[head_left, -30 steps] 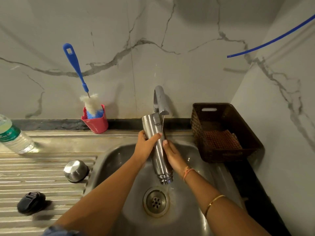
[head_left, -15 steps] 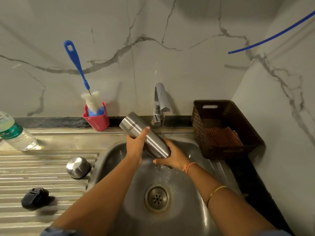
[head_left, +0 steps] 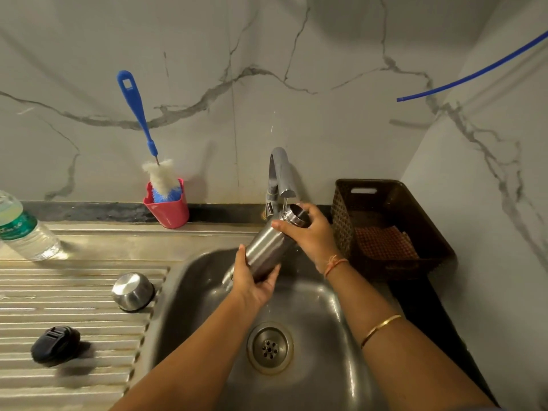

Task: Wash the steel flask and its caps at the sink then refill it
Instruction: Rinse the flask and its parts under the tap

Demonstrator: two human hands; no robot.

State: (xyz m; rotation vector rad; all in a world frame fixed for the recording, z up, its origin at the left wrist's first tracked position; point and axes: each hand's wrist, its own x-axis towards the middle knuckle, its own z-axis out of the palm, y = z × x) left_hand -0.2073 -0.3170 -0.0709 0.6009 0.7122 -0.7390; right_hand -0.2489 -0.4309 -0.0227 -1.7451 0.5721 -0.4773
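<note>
Head view: green label [head_left: 15, 227] on plastic bottle [head_left: 37, 244] unreadable; flask [head_left: 267, 249] under tap [head_left: 280, 173].

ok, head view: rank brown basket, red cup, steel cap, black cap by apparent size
Brown basket
Red cup, narrowly
Steel cap and black cap: look alike, black one nearer the camera, so unranked

A blue-handled bottle brush [head_left: 135, 108] stands bristles-down in a red cup [head_left: 170, 210] against the marble wall [head_left: 326, 84]. A plastic water bottle [head_left: 23, 232] lies at far left. At right, a brown basket [head_left: 341, 226] holds a checked cloth [head_left: 385, 243]. A blue tube [head_left: 398, 99] hangs above it.
</note>
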